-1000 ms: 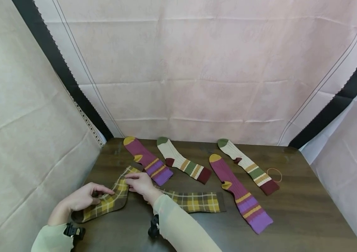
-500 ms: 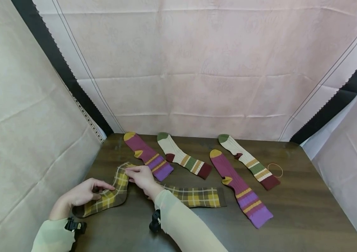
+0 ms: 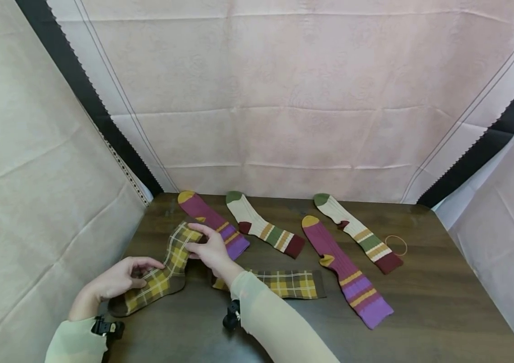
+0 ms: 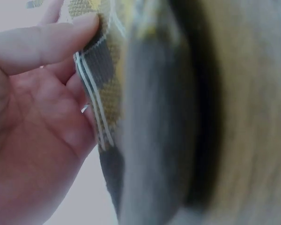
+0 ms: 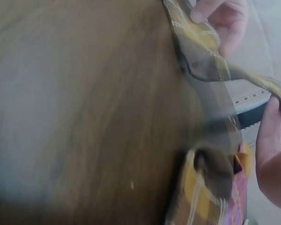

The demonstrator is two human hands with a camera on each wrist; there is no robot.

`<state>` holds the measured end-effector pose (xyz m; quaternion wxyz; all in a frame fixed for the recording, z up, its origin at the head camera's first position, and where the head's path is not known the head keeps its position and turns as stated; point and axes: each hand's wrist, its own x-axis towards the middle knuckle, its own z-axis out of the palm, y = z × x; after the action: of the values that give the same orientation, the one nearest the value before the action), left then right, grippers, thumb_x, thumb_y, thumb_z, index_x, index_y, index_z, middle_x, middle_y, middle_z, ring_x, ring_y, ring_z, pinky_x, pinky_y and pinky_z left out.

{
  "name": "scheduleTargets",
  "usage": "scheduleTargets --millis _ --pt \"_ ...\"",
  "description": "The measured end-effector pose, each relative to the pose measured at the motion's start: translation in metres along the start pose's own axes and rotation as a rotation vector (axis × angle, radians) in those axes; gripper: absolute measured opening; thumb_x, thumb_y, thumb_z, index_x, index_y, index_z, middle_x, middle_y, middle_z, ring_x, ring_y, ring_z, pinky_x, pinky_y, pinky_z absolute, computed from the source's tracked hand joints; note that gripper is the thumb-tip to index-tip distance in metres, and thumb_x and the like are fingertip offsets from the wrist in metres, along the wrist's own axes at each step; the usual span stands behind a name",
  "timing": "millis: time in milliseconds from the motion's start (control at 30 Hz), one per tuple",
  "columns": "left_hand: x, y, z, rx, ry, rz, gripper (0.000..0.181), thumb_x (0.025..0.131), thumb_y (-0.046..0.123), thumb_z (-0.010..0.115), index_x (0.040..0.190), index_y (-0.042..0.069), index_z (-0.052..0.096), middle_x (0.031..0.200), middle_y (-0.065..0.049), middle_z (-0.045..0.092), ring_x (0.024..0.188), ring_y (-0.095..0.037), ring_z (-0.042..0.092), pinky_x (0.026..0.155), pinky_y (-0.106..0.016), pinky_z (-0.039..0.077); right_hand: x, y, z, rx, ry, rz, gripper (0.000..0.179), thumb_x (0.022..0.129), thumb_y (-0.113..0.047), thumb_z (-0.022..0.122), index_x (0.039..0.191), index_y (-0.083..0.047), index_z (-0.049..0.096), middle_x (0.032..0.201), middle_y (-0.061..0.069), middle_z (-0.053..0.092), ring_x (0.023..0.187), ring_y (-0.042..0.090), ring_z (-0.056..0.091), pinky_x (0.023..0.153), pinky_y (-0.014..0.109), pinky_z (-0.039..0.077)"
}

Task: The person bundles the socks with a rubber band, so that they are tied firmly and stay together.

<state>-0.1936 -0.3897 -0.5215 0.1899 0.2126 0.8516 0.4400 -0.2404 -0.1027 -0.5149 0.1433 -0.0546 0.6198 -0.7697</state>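
Note:
A yellow-and-brown plaid sock [image 3: 159, 285] with dark toe and heel lies bent at the front left of the table. My left hand [image 3: 118, 280] pinches it along the foot; in the left wrist view the thumb presses its face, with fingers behind. Higher up, my right hand [image 3: 211, 249] pinches the leg near the cuff, and in the right wrist view this sock part [image 5: 253, 79] hangs raised between both hands. A second plaid sock [image 3: 286, 285] lies flat to the right, its left end partly hidden by my right wrist.
Behind the hands lie a purple sock [image 3: 211, 217] with yellow toe and a white striped sock [image 3: 263, 229]. Another purple sock [image 3: 347, 272] and white striped sock [image 3: 359, 234] lie further right, beside a thin ring-shaped band [image 3: 396, 245]. Fabric walls [image 3: 284, 101] surround the wooden table [image 3: 434, 302].
My right hand has shifted slightly right, drawing the plaid sock's cuff end up and over toward the left purple sock. The left hand keeps nearly the same place. The other socks have not moved.

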Motion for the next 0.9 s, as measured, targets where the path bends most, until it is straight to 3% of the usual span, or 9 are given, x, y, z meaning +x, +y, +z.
scheduleTargets --millis 167,267,433,567,700,767,900 --pt "-0.001 -0.003 0.001 -0.09 0.015 -0.055 0.051 0.092 -0.007 0.073 0.139 -0.004 0.055 0.111 -0.016 0.065 0.096 -0.021 0.062 0.079 -0.029 0.054 -0.001 -0.003 -0.017 -0.054 -0.022 -0.041 0.044 0.095 0.001 0.077 0.131 -0.024 0.078 0.121 0.0 0.07 0.065 0.013 0.066 0.075 0.035 0.065" --pt "0.0 -0.003 0.001 -0.088 0.016 -0.075 0.055 0.091 -0.004 0.077 0.141 -0.004 0.054 0.106 -0.015 0.061 0.091 -0.019 0.058 0.075 -0.03 0.051 -0.001 -0.005 -0.027 -0.082 -0.019 -0.096 0.034 0.099 -0.007 0.076 0.131 -0.018 0.078 0.113 0.001 0.072 0.076 0.013 0.068 0.075 0.035 0.064" --pt "0.004 -0.002 0.0 -0.079 -0.007 -0.093 0.05 0.091 -0.001 0.079 0.136 -0.007 0.058 0.103 -0.012 0.061 0.086 -0.015 0.056 0.073 -0.028 0.051 0.0 -0.008 -0.044 -0.085 0.033 -0.143 0.034 0.104 -0.019 0.073 0.138 -0.02 0.074 0.12 0.002 0.072 0.09 0.015 0.069 0.077 0.042 0.065" --pt "0.005 0.002 0.0 -0.031 -0.024 -0.107 0.036 0.092 0.001 0.079 0.126 -0.006 0.067 0.097 -0.009 0.063 0.081 -0.013 0.057 0.071 -0.028 0.052 0.001 -0.011 -0.061 -0.095 0.062 -0.113 0.058 0.103 -0.017 0.074 0.157 -0.027 0.055 0.129 0.013 0.066 0.085 0.02 0.07 0.079 0.049 0.064" --pt "0.004 0.005 0.001 0.078 -0.002 -0.122 0.02 0.096 0.01 0.079 0.112 0.001 0.074 0.09 -0.004 0.067 0.077 -0.011 0.06 0.069 -0.028 0.052 0.001 -0.015 -0.079 -0.09 0.04 -0.042 0.075 0.102 -0.014 0.074 0.168 -0.018 0.037 0.151 0.026 0.05 0.09 0.022 0.072 0.08 0.043 0.064" --pt "0.005 0.006 0.002 0.128 0.033 -0.127 0.015 0.098 0.015 0.079 0.107 0.004 0.075 0.088 -0.002 0.069 0.077 -0.01 0.061 0.069 -0.028 0.053 0.001 -0.016 -0.087 -0.08 0.025 -0.014 0.075 0.102 -0.014 0.074 0.167 -0.012 0.037 0.151 0.028 0.048 0.094 0.023 0.073 0.082 0.041 0.064" --pt "0.006 0.006 0.003 0.148 0.112 -0.153 0.014 0.101 0.019 0.076 0.104 0.006 0.074 0.089 -0.002 0.069 0.08 -0.013 0.062 0.07 -0.029 0.052 0.002 -0.021 -0.101 -0.061 0.02 -0.004 0.063 0.102 -0.012 0.074 0.159 -0.006 0.049 0.131 0.02 0.063 0.097 0.021 0.071 0.083 0.039 0.064"
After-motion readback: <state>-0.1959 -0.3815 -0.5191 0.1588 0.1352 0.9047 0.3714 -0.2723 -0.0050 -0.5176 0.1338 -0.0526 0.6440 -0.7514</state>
